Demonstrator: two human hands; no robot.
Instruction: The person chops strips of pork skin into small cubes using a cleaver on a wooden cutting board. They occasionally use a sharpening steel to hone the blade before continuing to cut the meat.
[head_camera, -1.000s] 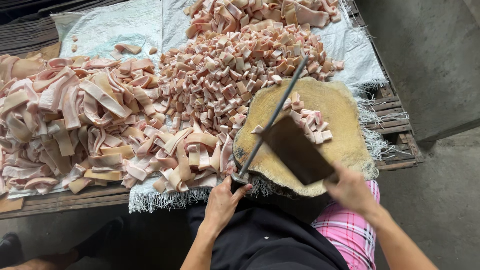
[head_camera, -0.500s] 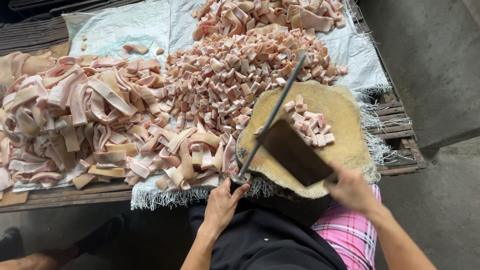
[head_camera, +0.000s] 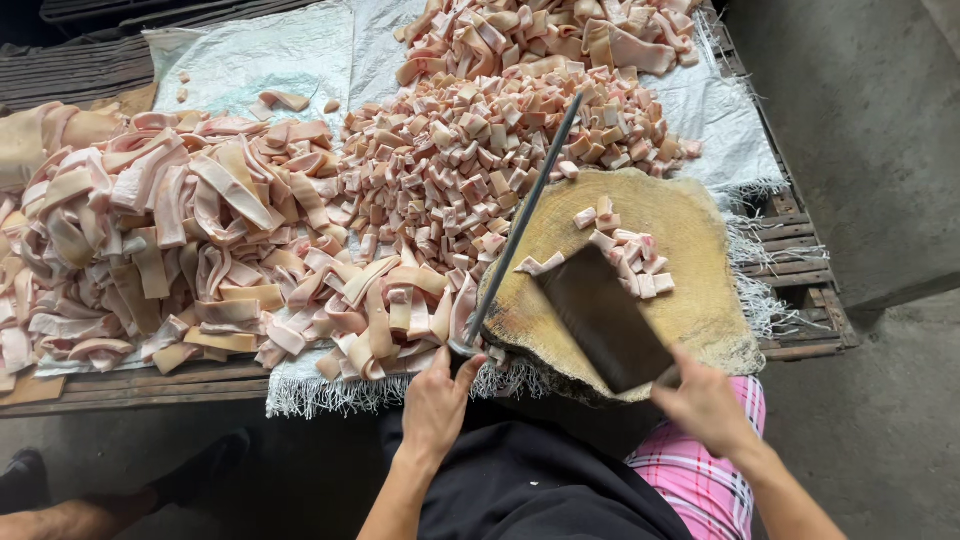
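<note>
Cleaver (head_camera: 603, 318) clenched in my right hand (head_camera: 708, 405), blade flat beside cut pork-skin pieces (head_camera: 628, 250) on the block (head_camera: 690, 300); left hand (head_camera: 437, 403) closed round sharpening rod (head_camera: 520, 225), probably bracing it aslant.

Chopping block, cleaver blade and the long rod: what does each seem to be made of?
Chopping block: looks like wood, a pale yellowish round slab with a rough, worn edge. Cleaver, held by the right hand: probably metal, a flat, dark, dull blade. Long rod, gripped by the left hand: apparently dark metal, thin and straight with a grey sheen.
</note>
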